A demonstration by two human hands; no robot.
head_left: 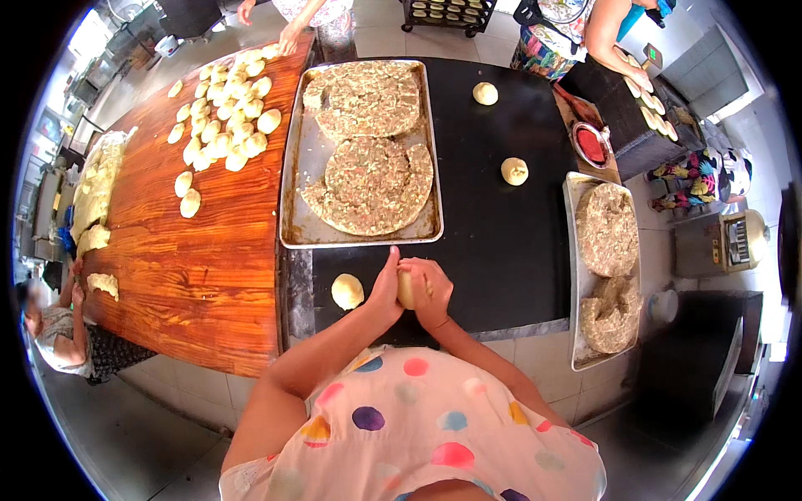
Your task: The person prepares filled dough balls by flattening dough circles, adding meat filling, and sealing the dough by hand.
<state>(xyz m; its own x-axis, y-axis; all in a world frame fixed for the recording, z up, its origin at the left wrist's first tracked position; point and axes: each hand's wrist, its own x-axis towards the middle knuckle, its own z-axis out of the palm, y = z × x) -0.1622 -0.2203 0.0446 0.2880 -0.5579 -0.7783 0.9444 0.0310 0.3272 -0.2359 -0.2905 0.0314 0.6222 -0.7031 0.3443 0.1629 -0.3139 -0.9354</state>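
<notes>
Between my two hands is a pale dough ball (406,290), held just above the near edge of the black work surface (501,250). My left hand (386,288) presses its side, thumb pointing away from me. The fingers of my right hand (430,290) curl round the other side and hide much of it. Left of my hands a round dough ball (347,291) rests on the black surface. Farther off lie two more, one dough ball (515,171) at the right and another dough ball (485,93) at the back. Just beyond my hands stands a metal tray (359,242) bearing two mounds of chunky filling (372,185).
On the wooden table (192,284) are many dough pieces (221,125) and a long dough slab (96,188). A second tray (576,355) of filling stands at the right, near a bowl of red stuff (591,145). Other people work at the left, the back and the right.
</notes>
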